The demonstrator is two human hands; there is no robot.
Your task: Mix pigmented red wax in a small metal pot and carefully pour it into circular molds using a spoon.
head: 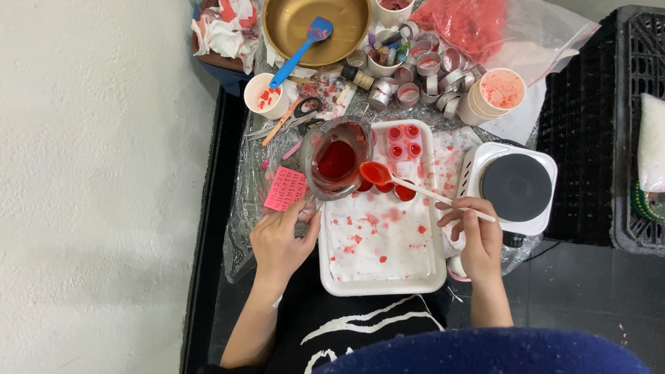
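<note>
My left hand [280, 239] grips the handle of a glass measuring jug [337, 158] with red liquid in it, tilted at the left rim of a white tray [381, 285]. My right hand [476, 232] pinches the white handle of a spoon [377, 172] whose bowl is full of red liquid, just right of the jug's lip. Under the spoon sit small round cups of red liquid [404, 193]. A block of small filled red moulds [404, 141] lies at the tray's far end. The tray's paper lining is spotted with red drips.
A small electric hotplate [517, 187] stands right of the tray. Behind it: paper cups [496, 93], several metal tealight tins [429, 69], a brass bowl [291, 31] with a blue spatula [301, 50], scissors [301, 111], a bag of red flakes [471, 24]. A pink note [285, 188] and black crates [641, 104] flank the table.
</note>
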